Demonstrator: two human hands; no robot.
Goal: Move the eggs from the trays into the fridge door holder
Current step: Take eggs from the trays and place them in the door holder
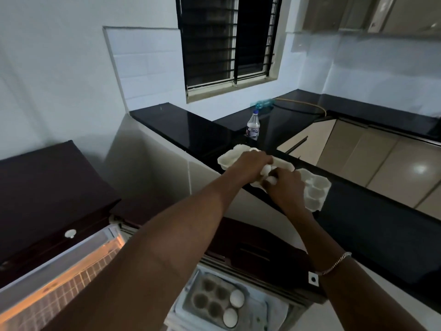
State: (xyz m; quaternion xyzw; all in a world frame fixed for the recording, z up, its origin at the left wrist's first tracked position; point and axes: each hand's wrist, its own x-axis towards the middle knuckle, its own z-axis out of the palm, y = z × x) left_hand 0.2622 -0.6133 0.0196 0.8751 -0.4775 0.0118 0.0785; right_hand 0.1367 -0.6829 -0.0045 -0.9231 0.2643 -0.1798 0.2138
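A white egg tray [315,192] lies open on the black counter [358,211], its lid [230,157] folded back to the left. Both my hands reach into it. My left hand [250,164] curls over a white egg [266,168]. My right hand [285,185] closes its fingers on another white egg [271,179]. The tray cups to the right of my hands look empty. Below, the open fridge door carries the egg holder [210,297]; two white eggs [237,298] [230,317] sit in its right cups, and the other cups are bare.
The open fridge [59,271] glows at lower left, dark maroon on top. A clear spray bottle [253,126] stands on the counter behind the tray, a lying plastic bottle [262,104] farther back. Beige cabinet fronts [358,158] sit right; a barred window [229,41] is above.
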